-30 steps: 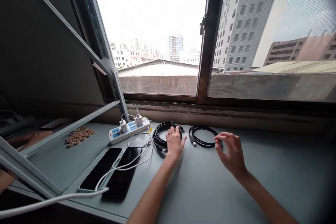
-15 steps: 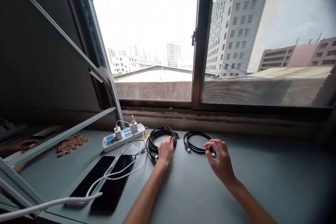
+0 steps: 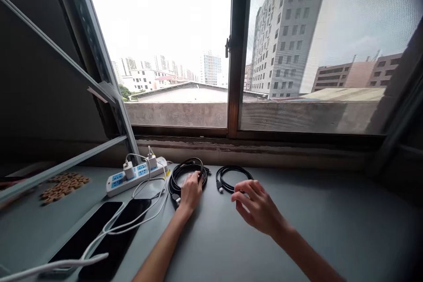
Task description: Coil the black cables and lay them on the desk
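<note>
Two coiled black cables lie on a grey table [image 3: 297, 229] by the window. My left hand [image 3: 191, 192] rests on the left coil [image 3: 181, 171], fingers curled over its near side and flat on the cable. My right hand [image 3: 256, 205] hovers at the near right edge of the right coil [image 3: 228, 177], fingers spread and slightly bent, holding nothing that I can see.
A white and blue power strip [image 3: 134, 176] with two white chargers sits left of the coils. White cables run from it over two dark phones [image 3: 99, 233]. A pile of small brown pieces [image 3: 61, 185] lies far left. A metal frame [image 3: 66, 161] slants across the left.
The view has swung right, so everything sits further left. My right hand has drawn back from the right coil's edge and opened its fingers. My left hand stays on the left coil.
</note>
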A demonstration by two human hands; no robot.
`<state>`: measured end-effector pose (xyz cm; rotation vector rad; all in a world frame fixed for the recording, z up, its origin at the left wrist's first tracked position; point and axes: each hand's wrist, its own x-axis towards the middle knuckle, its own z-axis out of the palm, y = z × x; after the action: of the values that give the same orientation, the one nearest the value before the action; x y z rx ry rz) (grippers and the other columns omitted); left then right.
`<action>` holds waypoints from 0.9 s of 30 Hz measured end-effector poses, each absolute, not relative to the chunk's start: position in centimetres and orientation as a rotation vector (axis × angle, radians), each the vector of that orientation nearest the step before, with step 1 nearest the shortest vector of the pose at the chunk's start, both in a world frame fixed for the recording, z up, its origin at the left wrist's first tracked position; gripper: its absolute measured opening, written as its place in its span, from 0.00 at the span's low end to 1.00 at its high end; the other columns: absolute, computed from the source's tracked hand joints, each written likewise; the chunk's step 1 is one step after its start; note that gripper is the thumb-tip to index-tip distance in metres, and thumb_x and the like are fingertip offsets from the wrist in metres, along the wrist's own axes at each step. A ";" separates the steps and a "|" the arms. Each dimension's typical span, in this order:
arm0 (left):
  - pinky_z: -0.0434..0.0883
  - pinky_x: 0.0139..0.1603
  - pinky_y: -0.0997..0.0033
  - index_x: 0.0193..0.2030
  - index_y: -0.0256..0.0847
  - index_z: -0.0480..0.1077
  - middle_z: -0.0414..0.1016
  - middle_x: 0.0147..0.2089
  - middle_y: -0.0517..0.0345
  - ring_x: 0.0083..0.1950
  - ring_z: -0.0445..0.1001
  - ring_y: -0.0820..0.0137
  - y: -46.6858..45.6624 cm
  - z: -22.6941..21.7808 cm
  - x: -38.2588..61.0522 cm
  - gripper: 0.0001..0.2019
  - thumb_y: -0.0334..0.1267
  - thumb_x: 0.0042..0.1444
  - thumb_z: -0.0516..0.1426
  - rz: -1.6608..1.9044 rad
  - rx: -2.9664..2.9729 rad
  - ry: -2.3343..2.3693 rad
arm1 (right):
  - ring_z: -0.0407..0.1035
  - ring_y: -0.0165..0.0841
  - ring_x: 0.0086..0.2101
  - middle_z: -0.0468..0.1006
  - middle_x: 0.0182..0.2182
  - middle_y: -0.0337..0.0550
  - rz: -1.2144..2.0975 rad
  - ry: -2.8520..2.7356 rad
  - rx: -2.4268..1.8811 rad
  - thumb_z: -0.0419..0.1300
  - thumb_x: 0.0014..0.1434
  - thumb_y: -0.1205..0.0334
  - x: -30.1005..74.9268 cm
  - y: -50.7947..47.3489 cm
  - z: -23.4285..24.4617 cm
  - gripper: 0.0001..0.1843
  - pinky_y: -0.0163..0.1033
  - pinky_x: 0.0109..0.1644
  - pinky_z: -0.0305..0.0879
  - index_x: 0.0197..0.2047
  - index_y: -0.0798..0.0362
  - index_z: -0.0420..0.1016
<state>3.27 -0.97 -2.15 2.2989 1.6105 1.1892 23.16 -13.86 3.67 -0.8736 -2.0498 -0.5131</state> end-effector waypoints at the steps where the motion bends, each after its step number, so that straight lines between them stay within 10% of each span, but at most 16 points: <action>1: 0.65 0.40 0.67 0.41 0.38 0.68 0.74 0.37 0.51 0.41 0.72 0.63 -1.0 -2.0 3.2 0.11 0.38 0.61 0.47 1.276 2.237 1.638 | 0.62 0.34 0.34 0.69 0.32 0.43 -0.541 -2.160 -0.820 0.49 0.57 0.76 24.0 -13.8 4.3 0.10 0.39 0.37 0.57 0.33 0.54 0.66; 9: 0.59 0.21 0.78 0.39 0.40 0.61 0.58 0.19 0.66 0.19 0.60 0.76 -2.1 4.6 2.8 0.15 0.45 0.64 0.40 1.912 1.794 1.590 | 0.65 0.31 0.29 0.73 0.30 0.38 0.098 -1.994 -1.388 0.50 0.60 0.62 27.7 -11.0 9.3 0.09 0.36 0.33 0.58 0.34 0.50 0.71; 13: 0.48 0.15 0.80 0.35 0.38 0.65 0.48 0.17 0.71 0.16 0.47 0.80 -3.2 10.3 5.0 0.16 0.50 0.60 0.48 2.276 1.425 1.030 | 0.68 0.35 0.29 0.74 0.27 0.40 0.425 -1.949 -1.546 0.45 0.63 0.46 26.3 -8.7 10.6 0.24 0.37 0.34 0.59 0.30 0.50 0.74; 20: 0.47 0.15 0.79 0.34 0.38 0.67 0.50 0.18 0.70 0.16 0.46 0.82 -7.5 16.2 10.5 0.14 0.49 0.58 0.52 2.446 1.377 0.696 | 0.67 0.36 0.45 0.73 0.44 0.46 0.881 -1.669 -0.759 0.49 0.62 0.42 22.8 -7.8 13.6 0.26 0.38 0.46 0.63 0.50 0.53 0.69; 27: 0.43 0.09 0.78 0.30 0.44 0.55 0.47 0.11 0.76 0.09 0.42 0.80 -11.0 17.2 15.2 0.15 0.51 0.59 0.50 2.528 1.277 0.526 | 0.71 0.33 0.35 0.74 0.28 0.40 1.003 -1.298 -0.312 0.50 0.62 0.46 24.3 -11.4 16.8 0.20 0.42 0.51 0.64 0.28 0.53 0.65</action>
<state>15.20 -10.97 17.16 1.2773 0.5260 2.5279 24.31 -11.41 16.75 -0.3124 -1.2984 1.0034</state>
